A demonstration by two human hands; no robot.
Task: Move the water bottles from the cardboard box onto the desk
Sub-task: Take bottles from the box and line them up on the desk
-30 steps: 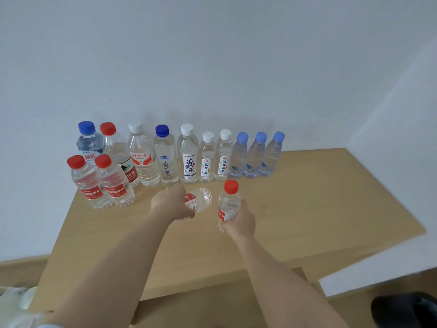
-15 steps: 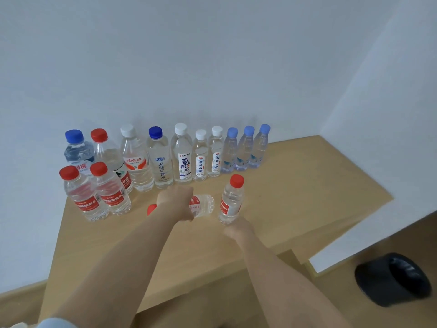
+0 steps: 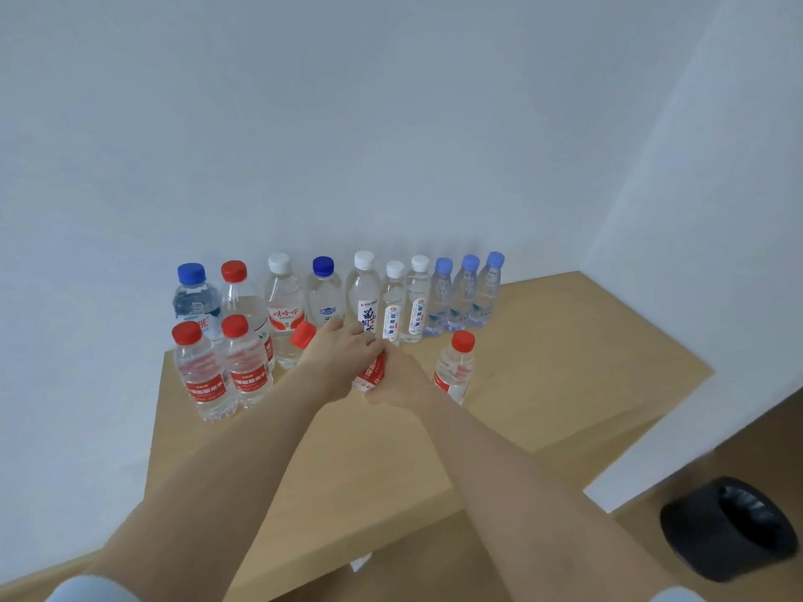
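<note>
One bottle in hands, tilted, centre of frame, cap pointing left, not yet stood on desk. Left hand curled round its upper body; right hand gripping its base. Thirteen others upright: back row of ten, red-capped pair left, single right. Box out of view, remainder unknowable. Likely late in task.

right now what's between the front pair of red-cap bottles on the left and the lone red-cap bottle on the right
Head view: a tilted red-cap bottle, held by the left hand and the right hand.
</note>
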